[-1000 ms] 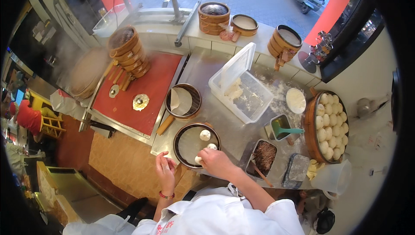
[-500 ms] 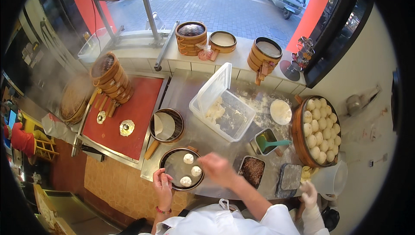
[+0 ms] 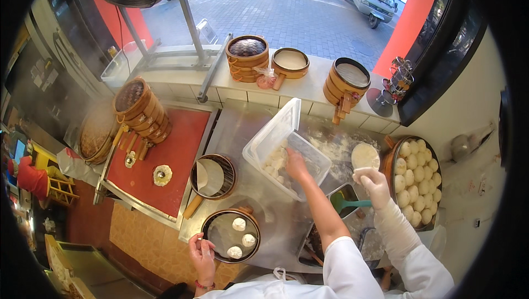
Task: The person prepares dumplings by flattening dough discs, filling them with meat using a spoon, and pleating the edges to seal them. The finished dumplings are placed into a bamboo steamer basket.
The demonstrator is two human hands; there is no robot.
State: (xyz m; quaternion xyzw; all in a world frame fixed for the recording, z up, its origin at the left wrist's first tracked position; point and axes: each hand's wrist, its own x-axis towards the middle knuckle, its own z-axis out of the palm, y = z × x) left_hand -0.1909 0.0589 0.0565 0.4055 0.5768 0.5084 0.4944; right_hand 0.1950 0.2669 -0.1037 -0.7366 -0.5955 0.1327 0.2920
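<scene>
My left hand [image 3: 203,255], with a red bracelet at its wrist, is closed on the near-left rim of a round steamer basket [image 3: 205,224]. Three white pleated buns [image 3: 248,240] sit apart inside it. My bare right arm reaches away from me, and my right hand [image 3: 296,162] is down in a translucent plastic box [image 3: 315,175] among pale dough pieces [image 3: 272,163]. Its fingertips are partly hidden there. The box's lid [image 3: 278,128] stands tilted up. At the right, a co-worker's gloved hand [image 3: 372,185] touches a pale round stack [image 3: 365,157], perhaps dough wrappers.
A lined steamer [image 3: 211,177] stands left of the box, its handle toward me. A green scoop [image 3: 357,204] rests in a metal container. Far right, a large round tray [image 3: 387,173] holds several white buns. Stacked steamers [image 3: 144,113] stand on the red surface [image 3: 175,158].
My right hand has moved from the buns up into the plastic box. The co-worker's gloved hand has risen to the pale round stack. My left hand stays by the steamer basket.
</scene>
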